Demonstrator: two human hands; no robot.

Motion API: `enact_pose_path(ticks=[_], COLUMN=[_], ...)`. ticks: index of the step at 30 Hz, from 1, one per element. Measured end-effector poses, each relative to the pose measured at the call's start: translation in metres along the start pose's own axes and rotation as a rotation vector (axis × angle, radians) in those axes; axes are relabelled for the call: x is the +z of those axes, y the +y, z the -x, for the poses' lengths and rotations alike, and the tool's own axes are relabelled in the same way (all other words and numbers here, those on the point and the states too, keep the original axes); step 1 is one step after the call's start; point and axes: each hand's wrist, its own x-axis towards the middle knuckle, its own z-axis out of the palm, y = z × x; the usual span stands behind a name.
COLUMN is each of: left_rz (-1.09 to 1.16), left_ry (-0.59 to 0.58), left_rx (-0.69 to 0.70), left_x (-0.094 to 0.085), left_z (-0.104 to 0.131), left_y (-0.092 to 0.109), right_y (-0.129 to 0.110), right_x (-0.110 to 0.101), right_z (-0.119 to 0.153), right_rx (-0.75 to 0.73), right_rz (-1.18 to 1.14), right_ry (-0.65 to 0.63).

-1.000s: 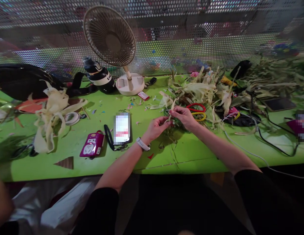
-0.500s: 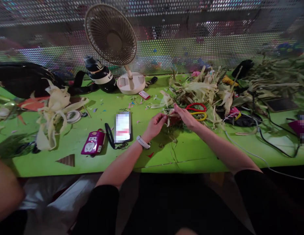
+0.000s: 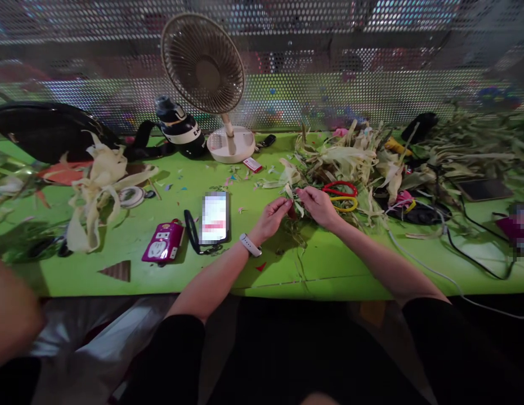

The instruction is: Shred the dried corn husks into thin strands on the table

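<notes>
Close together over the green table, my left hand and my right hand meet at a small pale strip of dried corn husk. Thumb and forefinger of the left pinch the strip. The right hand's fingers are curled and pressed together at its other side; exactly what they grip is too small to make out. Just beyond the right hand lie a red handle loop and a yellow handle loop, apparently of scissors. A heap of dried husks spreads behind both hands.
Left of my hands are a phone, a purple power socket and more husks. A fan and black bottle stand at the back. Cables trail on the right. Another person's arm shows at far left.
My right hand's fingers were stretched out flat; now they are curled in beside the left. The left hand keeps its pinch. The view has shifted slightly.
</notes>
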Motion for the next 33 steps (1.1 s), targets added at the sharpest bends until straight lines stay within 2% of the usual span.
enact_pose_path(ticks=[6,14,19,23,25,29,33], left_rz=[0.089,0.059,0.032,0.020,0.007,-0.014,0.010], left_ry=[0.088,-0.031,-0.024,-0.087,-0.103,-0.045,-0.094], left_rx=[0.016,-0.088,-0.064,-0.078,-0.080,-0.043,-0.104], left_x=[-0.003,0.002,0.000,0.001,0.001,0.001,0.001], left_z=[0.000,0.002,0.001,0.002,0.003,0.003,0.001], left_y=[-0.003,-0.005,-0.008,-0.009,-0.009,-0.007,-0.004], right_y=[0.000,0.003,0.003,0.001,0.001,0.004,0.006], right_x=[0.000,0.006,0.002,-0.005,-0.006,-0.003,0.001], right_z=[0.001,0.004,0.003,0.001,0.000,-0.001,0.000], right_rx=[-0.042,-0.098,-0.098,-0.093,-0.111,-0.155,-0.173], right_rz=[0.019,0.151,0.137,0.048,0.014,-0.003,0.040], right_ry=[-0.021,-0.015,-0.038,-0.097,-0.075,-0.020,0.032])
